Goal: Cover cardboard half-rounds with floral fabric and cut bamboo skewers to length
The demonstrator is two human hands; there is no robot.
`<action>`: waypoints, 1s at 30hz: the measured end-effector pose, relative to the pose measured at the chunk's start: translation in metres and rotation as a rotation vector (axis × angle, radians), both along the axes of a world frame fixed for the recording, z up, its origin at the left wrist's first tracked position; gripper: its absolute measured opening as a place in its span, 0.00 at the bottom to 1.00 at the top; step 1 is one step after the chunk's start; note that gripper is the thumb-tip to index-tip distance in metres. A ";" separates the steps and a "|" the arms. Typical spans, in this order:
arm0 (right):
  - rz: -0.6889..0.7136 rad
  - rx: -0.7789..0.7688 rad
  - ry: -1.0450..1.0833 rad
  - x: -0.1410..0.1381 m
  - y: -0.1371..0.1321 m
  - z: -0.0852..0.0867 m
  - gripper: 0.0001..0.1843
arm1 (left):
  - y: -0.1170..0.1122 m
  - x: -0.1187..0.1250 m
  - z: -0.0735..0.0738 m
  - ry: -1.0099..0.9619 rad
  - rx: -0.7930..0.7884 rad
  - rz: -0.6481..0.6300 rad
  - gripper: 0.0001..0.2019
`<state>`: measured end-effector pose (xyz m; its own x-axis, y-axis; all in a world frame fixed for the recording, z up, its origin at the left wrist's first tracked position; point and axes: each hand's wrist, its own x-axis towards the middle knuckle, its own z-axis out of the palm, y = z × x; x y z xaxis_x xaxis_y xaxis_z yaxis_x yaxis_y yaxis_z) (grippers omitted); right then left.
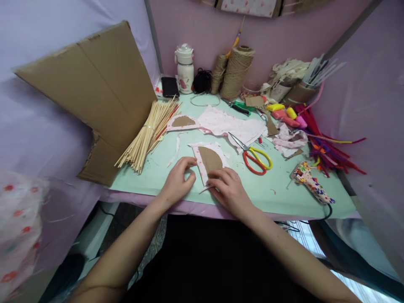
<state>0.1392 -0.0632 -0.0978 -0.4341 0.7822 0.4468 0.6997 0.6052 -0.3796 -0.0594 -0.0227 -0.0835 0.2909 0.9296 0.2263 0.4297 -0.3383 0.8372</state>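
Note:
A brown cardboard wedge [209, 159] lies on a piece of white, pink-dotted fabric [202, 167] near the front of the green table [164, 168]. My left hand [177, 180] pinches the fabric's left edge, fingers curled together. My right hand [229, 190] presses down on the lower end of the cardboard and fabric, fingers bent and close together. Red-and-yellow scissors [255, 158] lie just right of the piece, untouched.
A bundle of bamboo sticks [148, 134] and a big cardboard sheet [94, 88] stand left. More fabric [233, 124], twine spools [236, 71], a bottle [184, 67], a phone [169, 86], pipe cleaners [325, 147] and a patterned glue gun [311, 181] fill the back and right.

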 end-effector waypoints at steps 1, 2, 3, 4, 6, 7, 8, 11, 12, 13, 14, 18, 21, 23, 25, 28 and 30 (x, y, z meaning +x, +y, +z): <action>0.010 0.004 0.027 -0.001 0.001 0.000 0.07 | -0.001 0.001 -0.002 -0.062 -0.054 0.092 0.11; 0.014 0.005 0.068 -0.001 0.002 0.000 0.07 | -0.003 0.002 -0.002 -0.134 -0.131 0.158 0.09; 0.010 0.003 0.123 -0.001 0.002 0.000 0.07 | -0.005 0.003 -0.002 -0.215 -0.236 0.198 0.08; 0.004 -0.004 0.184 0.000 0.002 0.001 0.08 | -0.007 0.005 0.000 -0.300 -0.367 0.211 0.09; -0.008 -0.027 0.302 0.003 0.001 0.005 0.09 | -0.010 0.009 0.007 -0.458 -0.691 0.137 0.12; -0.009 -0.037 0.349 0.005 0.000 0.008 0.09 | -0.010 0.013 0.011 -0.530 -0.866 0.061 0.14; -0.004 -0.043 0.383 0.007 -0.002 0.011 0.09 | -0.009 0.017 0.015 -0.597 -1.028 -0.031 0.15; 0.055 -0.049 0.400 0.014 -0.010 0.020 0.10 | -0.001 0.037 0.022 -0.763 -1.325 -0.170 0.16; 0.077 -0.039 0.390 0.017 -0.014 0.023 0.11 | 0.002 0.044 0.023 -0.813 -1.352 -0.161 0.13; 0.090 -0.023 0.374 0.022 -0.018 0.025 0.12 | 0.004 0.050 0.024 -0.859 -1.355 -0.149 0.10; 0.094 -0.003 0.356 0.027 -0.022 0.028 0.12 | 0.006 0.056 0.025 -0.892 -1.349 -0.140 0.08; -0.112 0.075 0.342 0.059 -0.024 0.033 0.11 | 0.006 0.064 0.032 -1.038 -1.075 -0.062 0.10; -0.451 0.008 0.207 0.087 -0.002 0.030 0.12 | 0.008 0.060 0.041 -1.165 -0.756 0.032 0.13; -0.575 -0.129 -0.065 0.101 0.019 0.026 0.13 | 0.012 0.057 0.046 -1.207 -0.658 0.066 0.14; -0.625 -0.313 -0.293 0.107 0.040 0.024 0.11 | 0.015 0.055 0.049 -1.220 -0.592 0.110 0.14; -0.630 -0.482 -0.408 0.106 0.064 0.026 0.10 | 0.019 0.054 0.051 -1.210 -0.498 0.173 0.14; -0.621 -0.527 -0.384 0.106 0.071 0.029 0.10 | 0.022 0.054 0.053 -1.203 -0.437 0.183 0.15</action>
